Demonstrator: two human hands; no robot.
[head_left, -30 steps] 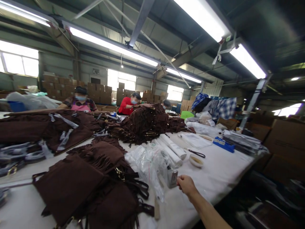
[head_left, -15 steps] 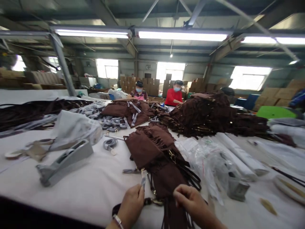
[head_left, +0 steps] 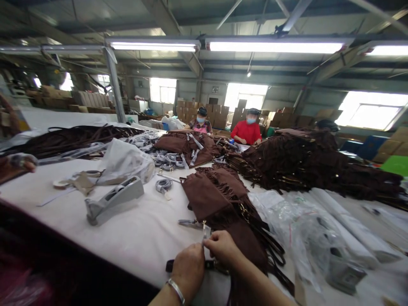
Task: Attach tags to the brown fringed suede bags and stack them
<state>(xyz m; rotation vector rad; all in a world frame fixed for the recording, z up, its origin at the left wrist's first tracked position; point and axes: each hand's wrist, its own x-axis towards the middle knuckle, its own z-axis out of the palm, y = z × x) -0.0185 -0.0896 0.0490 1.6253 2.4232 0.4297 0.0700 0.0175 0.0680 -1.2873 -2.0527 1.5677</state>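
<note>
Plastic-wrapped strap end, by the worktop's near side, looks light, limp and slippery, best pinched close to its brassy fitting. Off left sits a grey tape dispenser, then a coiled strap. The left hand closes round its lower part; the right hand pinches it. Rightward, soft brown fringed bags crowd in, then crumpled clear plastic.

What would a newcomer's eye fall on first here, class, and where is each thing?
Probably the big dark brown heap at the far right of the table. Next, the left hand and right hand, meeting at a small clear-wrapped piece near the front centre. Across the table, a person in bright red also stands out.
</note>
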